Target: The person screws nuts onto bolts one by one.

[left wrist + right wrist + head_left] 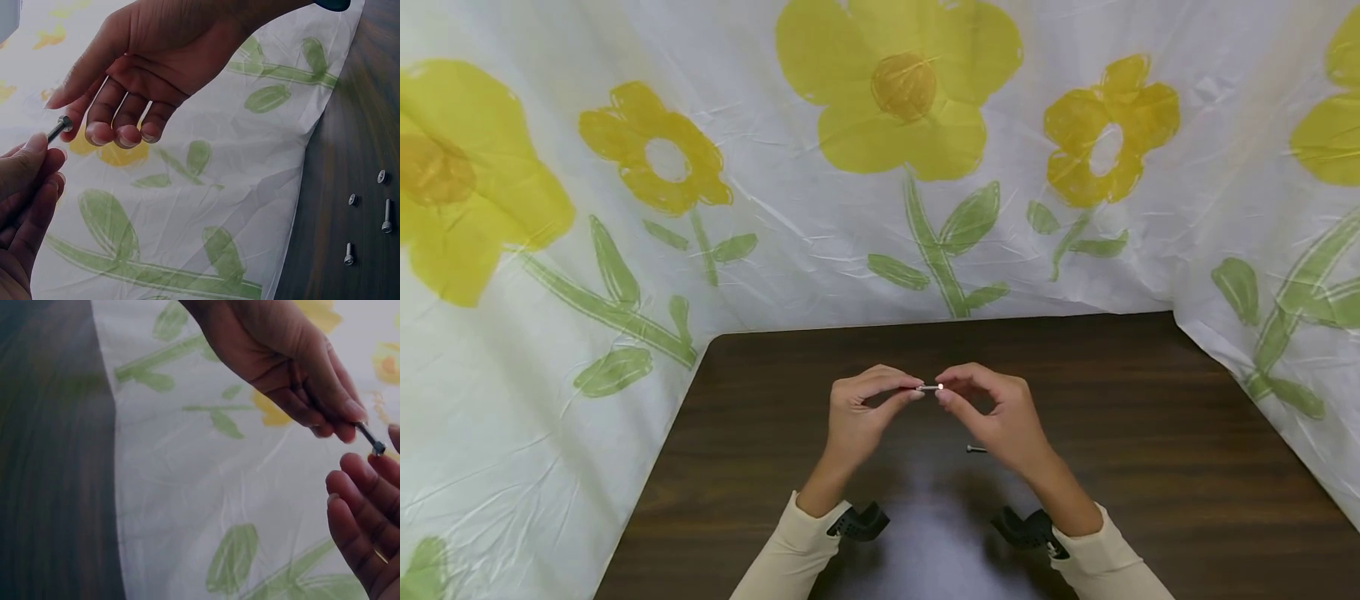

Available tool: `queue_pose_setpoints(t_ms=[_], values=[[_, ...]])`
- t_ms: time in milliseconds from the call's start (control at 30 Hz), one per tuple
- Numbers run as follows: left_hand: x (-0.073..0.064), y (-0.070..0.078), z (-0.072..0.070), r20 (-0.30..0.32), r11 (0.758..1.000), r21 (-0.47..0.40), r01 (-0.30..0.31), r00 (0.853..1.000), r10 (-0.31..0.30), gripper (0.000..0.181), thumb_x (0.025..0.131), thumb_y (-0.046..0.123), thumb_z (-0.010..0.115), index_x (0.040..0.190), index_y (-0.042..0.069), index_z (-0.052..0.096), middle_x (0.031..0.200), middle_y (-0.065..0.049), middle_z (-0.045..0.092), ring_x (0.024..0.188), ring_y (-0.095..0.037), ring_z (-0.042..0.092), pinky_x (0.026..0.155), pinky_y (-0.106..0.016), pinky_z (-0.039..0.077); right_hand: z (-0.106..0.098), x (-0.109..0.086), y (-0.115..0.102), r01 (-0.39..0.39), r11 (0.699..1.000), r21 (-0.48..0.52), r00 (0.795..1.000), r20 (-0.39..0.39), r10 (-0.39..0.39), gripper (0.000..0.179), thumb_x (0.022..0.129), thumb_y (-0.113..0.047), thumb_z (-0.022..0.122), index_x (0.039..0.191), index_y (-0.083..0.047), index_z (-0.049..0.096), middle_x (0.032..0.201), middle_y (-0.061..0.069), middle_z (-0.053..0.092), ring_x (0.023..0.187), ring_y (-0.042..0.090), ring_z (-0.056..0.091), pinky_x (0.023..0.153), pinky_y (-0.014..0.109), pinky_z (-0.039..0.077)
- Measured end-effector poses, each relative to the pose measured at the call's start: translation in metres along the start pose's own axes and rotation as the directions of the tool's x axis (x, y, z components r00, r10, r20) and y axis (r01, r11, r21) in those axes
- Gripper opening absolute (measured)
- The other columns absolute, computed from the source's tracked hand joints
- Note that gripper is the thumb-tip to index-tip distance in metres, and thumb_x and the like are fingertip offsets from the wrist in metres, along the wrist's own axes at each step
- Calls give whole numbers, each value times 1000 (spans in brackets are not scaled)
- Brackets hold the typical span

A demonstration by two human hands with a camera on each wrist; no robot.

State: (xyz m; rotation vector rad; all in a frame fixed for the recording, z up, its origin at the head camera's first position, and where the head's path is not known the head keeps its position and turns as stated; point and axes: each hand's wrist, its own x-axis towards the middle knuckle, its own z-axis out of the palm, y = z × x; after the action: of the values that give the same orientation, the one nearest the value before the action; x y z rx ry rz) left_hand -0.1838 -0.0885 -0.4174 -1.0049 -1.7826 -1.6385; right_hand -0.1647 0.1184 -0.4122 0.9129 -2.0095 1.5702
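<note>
A small metal bolt (930,387) is held level between the two hands, above the table. The left hand (859,412) pinches its shaft between thumb and fingertips. At the bolt's wider end (65,123), which could be a head or a nut, the right hand (1009,414) has its thumb and index finger bent round it. A slight gap shows by the right thumb in the left wrist view; the other right fingers (359,494) are spread loosely. Threads show on the shaft between the hands.
A dark wooden table (760,467) lies below. One bolt (976,449) rests near the right hand. The left wrist view shows a longer bolt (387,215), a shorter bolt (349,254) and two small nut-like pieces (382,177) on the table. A flowered white curtain (805,250) surrounds it.
</note>
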Motion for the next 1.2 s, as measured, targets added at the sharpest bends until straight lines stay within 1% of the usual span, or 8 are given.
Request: queue_pose_setpoints(t_ms=[133,300,567,767,867,933,1067,1200], values=[[-1,0,1,4,1000,-8,3,1000,-3,17,79,-10,80,94,-1,79,87,-11,76,80,-21,70,71,-30,59,-2,0,-2,28,999,-35,1000,-3,-28,27,82,7,80,104,-8,74,89,4,75,75,12,70,68,24,58],[-2,-1,1,16,1000,-21,-3,1000,4,19,79,-11,80,94,0,79,87,-10,75,80,-21,70,70,-31,59,-2,1,-2,69,996,-59,998,0,-69,30,79,10,81,102,-9,76,87,2,75,71,12,69,64,23,57],[-1,0,1,21,999,-33,-21,1000,22,19,78,-12,80,93,-1,79,86,-11,75,79,-21,70,70,-31,59,-2,-1,-1,45,998,-39,999,21,-44,22,84,8,77,98,-9,74,83,3,74,67,19,69,64,20,56],[-1,0,2,19,999,-42,-32,999,32,18,76,-14,81,91,-3,78,84,-11,75,78,-21,70,70,-31,58,-2,-2,-2,-1,999,-38,999,32,2,11,91,1,73,97,-7,73,80,-1,72,68,16,68,63,22,56],[-1,0,2,21,998,-48,-41,999,43,18,76,-14,81,90,-4,78,84,-12,75,78,-21,70,70,-32,59,0,-2,-1,6,999,-37,1000,30,-4,9,93,0,71,95,-9,71,77,-2,70,66,14,66,62,21,55],[-2,0,3,24,998,-52,-46,999,47,18,76,-14,81,90,-4,78,84,-12,75,78,-22,70,71,-32,59,1,-2,-1,6,999,-34,1000,30,-5,13,94,1,69,92,-11,70,74,-3,68,64,13,63,59,21,53],[-2,0,4,26,997,-53,-49,998,51,18,75,-14,81,90,-4,78,84,-12,75,78,-22,70,71,-33,59,2,-2,-2,-8,1000,-29,1000,22,9,25,95,5,66,86,-18,68,71,-6,65,58,17,59,55,21,50],[-2,1,5,27,998,-52,-48,998,49,19,75,-14,81,91,-3,78,85,-12,75,78,-22,71,71,-33,59,4,-2,-2,-14,999,-42,1000,4,14,29,96,4,65,77,-18,66,67,-7,63,57,16,58,55,22,49]])
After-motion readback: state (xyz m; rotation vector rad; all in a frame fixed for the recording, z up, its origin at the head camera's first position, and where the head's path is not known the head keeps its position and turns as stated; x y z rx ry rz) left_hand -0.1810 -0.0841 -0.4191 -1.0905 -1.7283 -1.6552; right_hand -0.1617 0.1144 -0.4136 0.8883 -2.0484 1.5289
